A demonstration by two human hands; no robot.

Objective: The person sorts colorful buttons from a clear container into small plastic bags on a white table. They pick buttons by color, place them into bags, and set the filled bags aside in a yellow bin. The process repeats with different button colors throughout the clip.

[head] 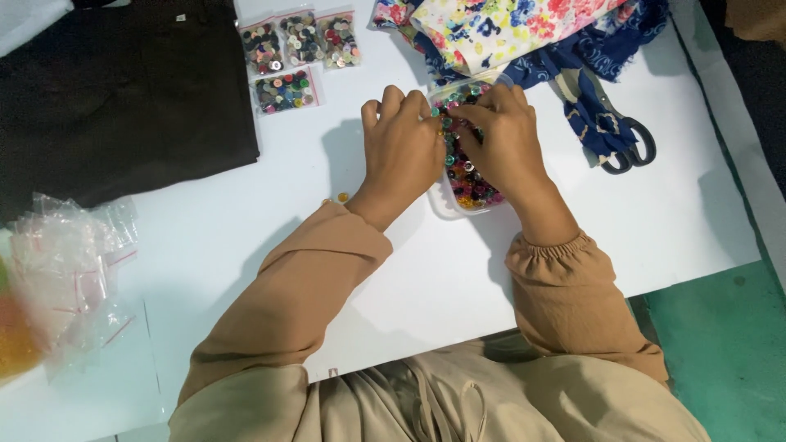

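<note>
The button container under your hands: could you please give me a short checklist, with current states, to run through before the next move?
1. Clear container flat on the white table: ok.
2. Left hand and right hand both over the mixed buttons: ok.
3. Button pinched in either hand: cannot tell, fingertips hidden.
4. Four filled button bags set apart from the container: ok.
5. Loose buttons lying on the table beside the left wrist: not ok.
6. Scissors lying away from both hands: ok.
</note>
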